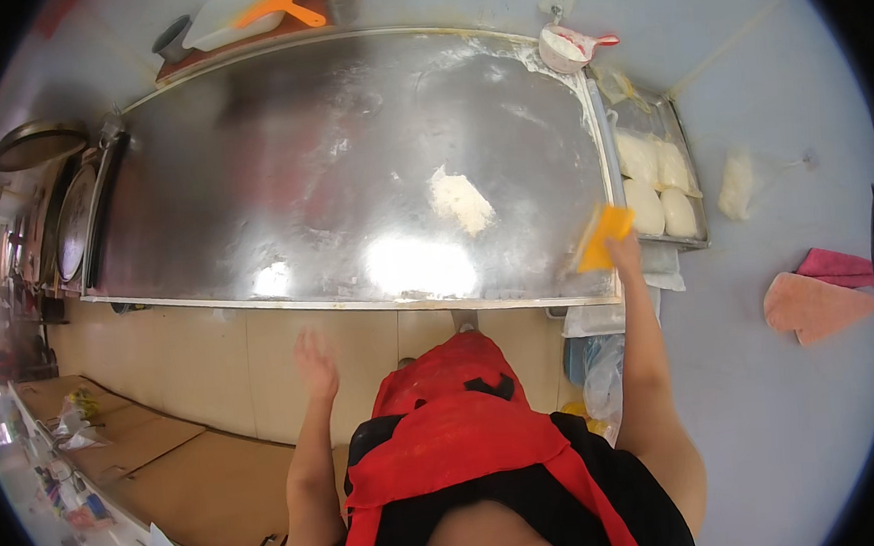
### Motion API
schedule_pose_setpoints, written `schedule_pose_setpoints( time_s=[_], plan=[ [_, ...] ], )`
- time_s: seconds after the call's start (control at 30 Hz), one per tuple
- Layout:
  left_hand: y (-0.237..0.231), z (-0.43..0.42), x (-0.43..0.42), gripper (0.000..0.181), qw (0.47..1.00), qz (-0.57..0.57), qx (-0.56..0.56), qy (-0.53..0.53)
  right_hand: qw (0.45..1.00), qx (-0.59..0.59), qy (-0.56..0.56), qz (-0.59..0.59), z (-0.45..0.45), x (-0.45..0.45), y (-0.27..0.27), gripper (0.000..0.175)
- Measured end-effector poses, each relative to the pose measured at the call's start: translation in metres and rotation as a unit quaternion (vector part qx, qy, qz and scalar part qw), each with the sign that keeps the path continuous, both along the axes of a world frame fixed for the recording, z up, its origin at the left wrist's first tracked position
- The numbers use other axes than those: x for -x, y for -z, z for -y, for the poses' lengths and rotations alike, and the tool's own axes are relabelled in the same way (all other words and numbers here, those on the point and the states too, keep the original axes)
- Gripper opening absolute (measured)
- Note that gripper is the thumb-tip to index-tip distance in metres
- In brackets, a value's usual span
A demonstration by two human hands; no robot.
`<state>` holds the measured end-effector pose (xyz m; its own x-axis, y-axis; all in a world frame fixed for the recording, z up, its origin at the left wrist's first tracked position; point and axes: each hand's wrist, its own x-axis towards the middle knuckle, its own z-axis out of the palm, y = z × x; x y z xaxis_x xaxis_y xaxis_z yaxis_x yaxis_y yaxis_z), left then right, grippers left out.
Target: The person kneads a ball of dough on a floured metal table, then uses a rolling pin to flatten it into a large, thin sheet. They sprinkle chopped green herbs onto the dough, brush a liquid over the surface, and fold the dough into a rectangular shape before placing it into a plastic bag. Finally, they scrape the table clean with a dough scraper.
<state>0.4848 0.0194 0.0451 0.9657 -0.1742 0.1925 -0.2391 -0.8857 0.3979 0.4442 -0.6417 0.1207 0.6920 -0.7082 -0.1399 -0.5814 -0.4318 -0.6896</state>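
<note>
My right hand (623, 252) grips a flat yellow dough scraper (606, 237) at the right end of the metal worktable (310, 168). The scraper is over the tabletop close to the right rim, and its left edge is blurred. Off the table's front edge, above the tiled floor, my left hand (317, 361) hangs with nothing in it; its fingers are blurred but look apart. A patch of white flour (463, 201) lies right of the table's middle. More flour dust (545, 71) coats the far right corner and right rim.
A bowl of white powder (564, 47) with a red-handled tool sits at the far right corner. A metal tray (688, 137) beside the table's right rim holds bagged dough (643, 208). Behind the table, a shelf bears a white bin (230, 23) and orange scoop (282, 5). Brown cabinets (217, 489) stand behind me, left.
</note>
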Motion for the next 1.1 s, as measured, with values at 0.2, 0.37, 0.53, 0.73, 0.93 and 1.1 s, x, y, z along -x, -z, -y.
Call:
schedule_pose_setpoints(
  time_s=[0.2,0.37,0.53,0.73,0.93,1.1],
  plan=[
    [0.043,-0.148,0.157,0.060,0.904,-0.322,-0.142,-0.242,0.994,0.038,0.089,0.058,-0.113,0.020,0.076,0.059],
    [0.059,-0.186,0.159,0.044,0.914,-0.345,-0.076,-0.201,0.937,-0.270,0.109,0.191,-0.243,-0.065,0.032,0.051],
    [0.051,-0.133,0.079,0.032,0.901,-0.380,0.186,-0.096,0.711,-0.615,0.162,0.299,-0.316,-0.071,0.008,0.045],
    [-0.042,-0.013,-0.008,0.044,0.745,-0.532,0.403,-0.022,0.618,-0.724,0.197,0.232,-0.444,-0.085,0.057,0.038],
    [-0.037,0.037,-0.069,0.031,0.682,-0.511,0.516,-0.086,0.737,-0.670,-0.054,0.064,-0.476,-0.073,0.053,0.032],
    [-0.005,0.027,-0.103,0.020,0.660,-0.415,0.595,-0.198,0.803,-0.556,-0.216,-0.001,-0.371,0.001,0.058,0.037]
  ],
)
